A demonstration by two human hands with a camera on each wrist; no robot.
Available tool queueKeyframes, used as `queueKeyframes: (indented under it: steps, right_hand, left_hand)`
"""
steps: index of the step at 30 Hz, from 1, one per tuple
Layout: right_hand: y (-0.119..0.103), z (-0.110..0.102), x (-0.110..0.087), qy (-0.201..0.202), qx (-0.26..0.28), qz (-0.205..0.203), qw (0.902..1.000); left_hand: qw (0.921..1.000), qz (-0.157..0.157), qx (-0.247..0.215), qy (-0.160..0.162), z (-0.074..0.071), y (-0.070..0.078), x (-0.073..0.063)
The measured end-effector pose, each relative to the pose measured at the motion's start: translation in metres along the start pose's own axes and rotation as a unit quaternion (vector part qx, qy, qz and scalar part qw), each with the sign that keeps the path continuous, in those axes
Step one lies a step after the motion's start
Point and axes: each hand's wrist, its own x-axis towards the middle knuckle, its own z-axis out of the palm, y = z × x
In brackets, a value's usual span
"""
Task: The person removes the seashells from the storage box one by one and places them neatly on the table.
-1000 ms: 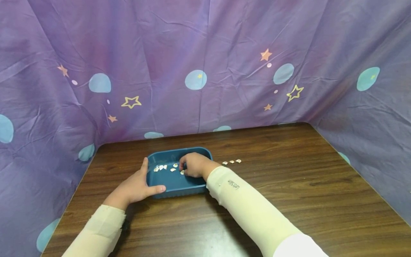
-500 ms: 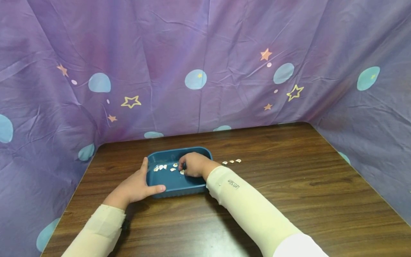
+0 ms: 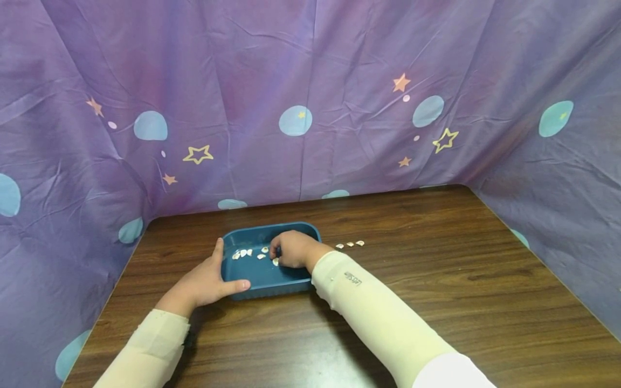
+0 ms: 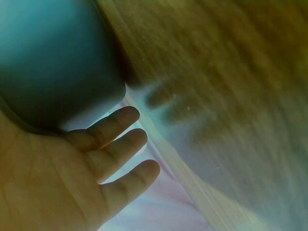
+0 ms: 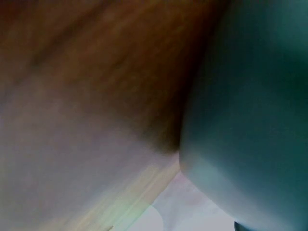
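Note:
In the head view a blue rectangular tray [image 3: 264, 277] sits on the wooden table. My left hand [image 3: 206, 280] rests against its left end, thumb along the front rim and index finger along the side. The left wrist view shows the other fingers [image 4: 118, 151] of that hand extended beside the tray wall. My right hand [image 3: 295, 249] reaches inside, fingers curled down, with a small white shell [image 3: 275, 262] at the thumb and fingertips; the exact contact is partly hidden. Left of it lie several similar pale shells [image 3: 243, 253], some bunched together and others apart.
Three more small shells [image 3: 350, 244] lie in a row on the table [image 3: 436, 258] right of the tray. A purple patterned cloth [image 3: 310, 64] hangs behind the table and along both sides. In the right wrist view the tray's outer wall [image 5: 250, 120] fills the right half.
The shell at my right fingertips has shifted slightly toward the tray's front. Both hands and the tray have otherwise stayed in place.

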Motion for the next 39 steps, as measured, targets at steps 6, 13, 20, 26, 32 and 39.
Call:
queueKeyframes:
  steps: [6, 13, 20, 26, 32, 39]
  right_hand:
    - [0.0012, 0.0015, 0.0011, 0.000, -0.014, 0.000, 0.9999]
    - [0.0011, 0.0009, 0.0007, 0.003, 0.005, -0.002, 1.0000]
    - [0.0011, 0.0017, 0.0010, 0.003, 0.000, -0.006, 1.0000]
    - [0.0011, 0.0008, 0.0013, 0.002, 0.000, -0.004, 1.0000]
    - [0.0002, -0.0008, 0.0001, -0.003, -0.003, 0.000, 1.0000]
    - [0.0005, -0.0013, -0.0005, -0.004, 0.004, 0.009, 0.9999]
  left_hand:
    - [1.0000, 0.002, 0.001, 0.000, -0.0001, -0.0002, -0.0001]
    - [1.0000, 0.000, -0.001, -0.002, 0.0002, -0.0006, 0.0005]
    - [1.0000, 0.002, -0.001, 0.000, 0.0004, -0.0010, 0.0009]
    - [1.0000, 0.003, 0.002, 0.002, 0.0001, -0.0012, 0.0014]
    - [1.0000, 0.003, 0.006, 0.004, 0.0000, -0.0012, 0.0014]
    - [1.0000, 0.002, 0.006, 0.003, -0.0001, -0.0010, 0.0015]
